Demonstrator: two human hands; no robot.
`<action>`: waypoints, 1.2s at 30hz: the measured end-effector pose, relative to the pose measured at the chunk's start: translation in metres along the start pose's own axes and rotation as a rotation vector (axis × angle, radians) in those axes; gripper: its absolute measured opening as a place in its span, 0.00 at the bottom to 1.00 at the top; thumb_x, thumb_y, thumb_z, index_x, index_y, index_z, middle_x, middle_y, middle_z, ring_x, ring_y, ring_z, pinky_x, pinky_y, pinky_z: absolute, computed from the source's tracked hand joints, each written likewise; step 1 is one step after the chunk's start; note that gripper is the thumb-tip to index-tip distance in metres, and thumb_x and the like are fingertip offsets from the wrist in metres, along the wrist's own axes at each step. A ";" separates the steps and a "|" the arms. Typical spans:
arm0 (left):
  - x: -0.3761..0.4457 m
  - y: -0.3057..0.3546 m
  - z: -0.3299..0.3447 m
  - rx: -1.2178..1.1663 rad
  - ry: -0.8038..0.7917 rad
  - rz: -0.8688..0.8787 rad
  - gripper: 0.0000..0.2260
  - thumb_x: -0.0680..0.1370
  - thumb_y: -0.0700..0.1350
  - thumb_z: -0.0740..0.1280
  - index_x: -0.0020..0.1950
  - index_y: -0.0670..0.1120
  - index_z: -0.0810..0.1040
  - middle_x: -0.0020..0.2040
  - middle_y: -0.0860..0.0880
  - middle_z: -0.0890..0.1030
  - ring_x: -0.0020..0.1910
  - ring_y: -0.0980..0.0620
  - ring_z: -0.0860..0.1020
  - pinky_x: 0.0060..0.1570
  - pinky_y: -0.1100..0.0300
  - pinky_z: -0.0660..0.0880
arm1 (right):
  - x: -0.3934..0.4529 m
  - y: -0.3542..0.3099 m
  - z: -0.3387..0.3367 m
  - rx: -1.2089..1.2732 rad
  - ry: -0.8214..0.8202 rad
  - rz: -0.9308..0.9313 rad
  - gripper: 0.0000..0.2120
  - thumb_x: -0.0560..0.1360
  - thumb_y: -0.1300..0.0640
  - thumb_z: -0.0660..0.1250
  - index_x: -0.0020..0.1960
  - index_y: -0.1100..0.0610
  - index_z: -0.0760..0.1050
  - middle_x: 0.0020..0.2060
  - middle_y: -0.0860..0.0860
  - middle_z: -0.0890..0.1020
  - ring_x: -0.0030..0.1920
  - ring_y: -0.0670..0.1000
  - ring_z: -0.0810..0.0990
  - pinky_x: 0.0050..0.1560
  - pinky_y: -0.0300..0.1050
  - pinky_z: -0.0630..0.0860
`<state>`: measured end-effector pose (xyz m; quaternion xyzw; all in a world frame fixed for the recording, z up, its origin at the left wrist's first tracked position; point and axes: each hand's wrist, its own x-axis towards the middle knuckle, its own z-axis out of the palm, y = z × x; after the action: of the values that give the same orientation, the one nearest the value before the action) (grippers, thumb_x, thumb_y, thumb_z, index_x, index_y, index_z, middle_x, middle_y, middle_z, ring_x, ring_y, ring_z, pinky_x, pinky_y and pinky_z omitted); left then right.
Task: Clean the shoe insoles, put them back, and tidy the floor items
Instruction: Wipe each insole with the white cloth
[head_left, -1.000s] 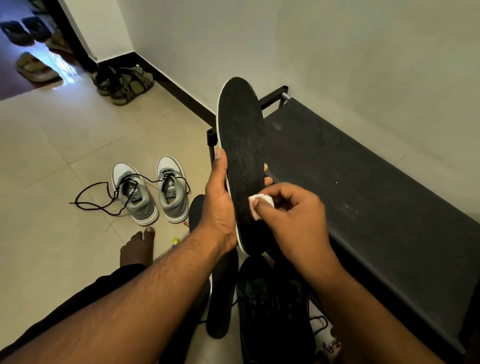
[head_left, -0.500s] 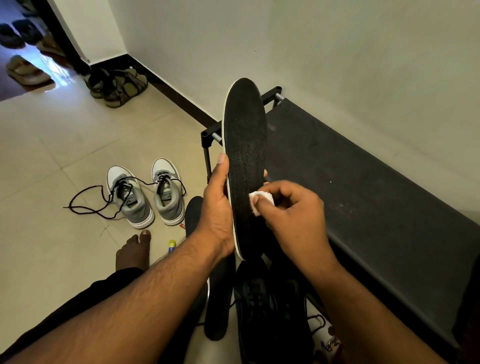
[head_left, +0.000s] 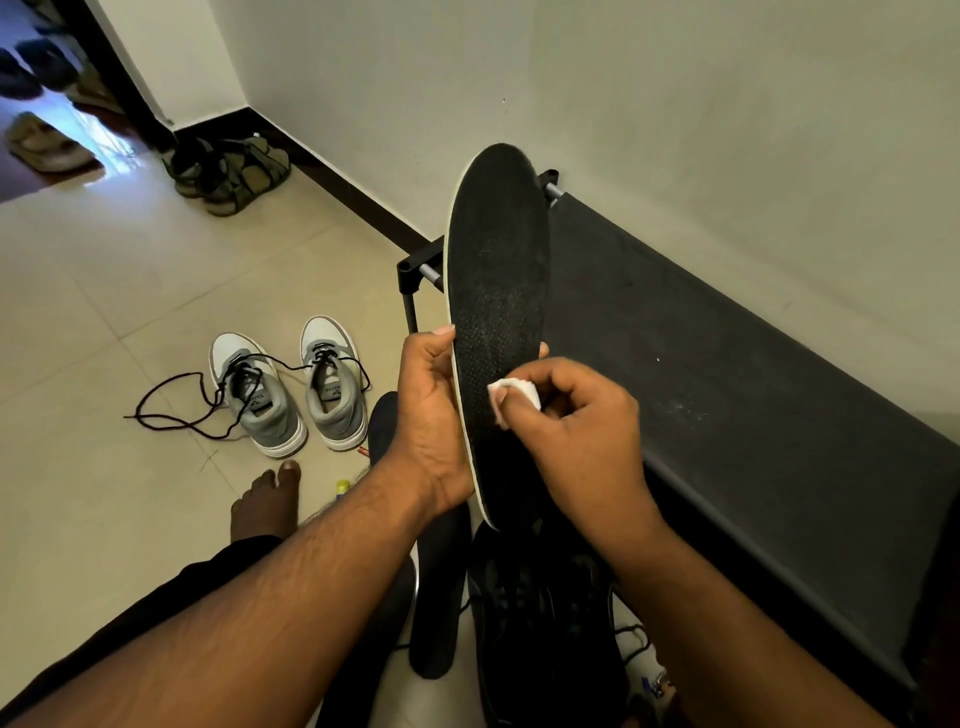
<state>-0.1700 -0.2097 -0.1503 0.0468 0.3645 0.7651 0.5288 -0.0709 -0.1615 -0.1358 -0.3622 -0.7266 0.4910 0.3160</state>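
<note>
A long black insole (head_left: 496, 270) with a pale edge stands upright in the middle of the view. My left hand (head_left: 431, 415) grips its lower left side, thumb on the front edge. My right hand (head_left: 576, 431) pinches a small white wipe (head_left: 511, 395) and presses it against the insole's lower face. A second black insole (head_left: 439, 587) lies on the floor below, beside a black shoe (head_left: 545, 623). A grey and white pair of sneakers (head_left: 291, 389) with loose black laces sits on the tiles to the left.
A black shoe rack (head_left: 727, 395) runs along the wall on the right. Dark sandals (head_left: 228, 171) lie by the skirting at the back left, more footwear (head_left: 47, 145) past the doorway. My bare foot (head_left: 270, 499) rests on the tiles. A small yellow-capped item (head_left: 342, 487) lies near it.
The wipe has slid slightly along the insole's lower part under my right hand. The left hand keeps its grip, and the view has shifted a little.
</note>
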 end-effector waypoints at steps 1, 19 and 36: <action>0.000 0.000 -0.001 -0.005 -0.004 0.007 0.26 0.73 0.57 0.57 0.55 0.38 0.80 0.54 0.36 0.78 0.53 0.40 0.77 0.57 0.49 0.75 | 0.004 0.002 -0.004 -0.009 0.043 0.022 0.03 0.71 0.59 0.74 0.39 0.54 0.82 0.32 0.46 0.82 0.30 0.40 0.76 0.33 0.31 0.70; -0.001 -0.006 -0.002 0.006 0.025 -0.067 0.34 0.74 0.70 0.55 0.52 0.40 0.79 0.47 0.42 0.79 0.46 0.46 0.79 0.50 0.52 0.76 | 0.007 0.009 -0.008 -0.116 0.022 0.031 0.03 0.72 0.58 0.72 0.40 0.51 0.81 0.34 0.43 0.82 0.35 0.43 0.80 0.38 0.42 0.77; -0.004 -0.006 0.001 0.015 0.043 -0.088 0.35 0.73 0.70 0.58 0.55 0.39 0.83 0.53 0.38 0.81 0.53 0.43 0.81 0.58 0.49 0.76 | 0.003 -0.002 -0.002 0.099 -0.049 0.112 0.03 0.71 0.60 0.73 0.40 0.53 0.82 0.31 0.51 0.82 0.29 0.45 0.76 0.31 0.38 0.73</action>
<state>-0.1633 -0.2113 -0.1518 0.0183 0.3831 0.7392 0.5536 -0.0714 -0.1581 -0.1324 -0.3740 -0.6874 0.5520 0.2879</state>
